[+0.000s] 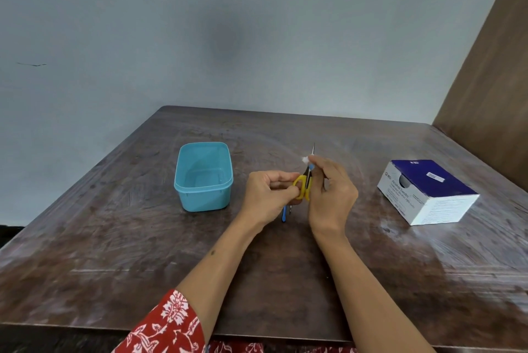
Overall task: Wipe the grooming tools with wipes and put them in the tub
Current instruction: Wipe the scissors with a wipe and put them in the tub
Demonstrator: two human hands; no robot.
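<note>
My left hand grips the yellow handles of small scissors, whose thin blades point up and away. My right hand pinches a white wipe against the blades, just below the tip. A blue-handled tool lies on the table beneath my left hand, mostly hidden, with another thin metal tool beside it. The light blue tub stands open to the left of my hands, and it looks empty.
A blue and white box of alcohol swabs sits at the right of the brown wooden table. A wall runs behind the table, and a brown panel rises at the far right.
</note>
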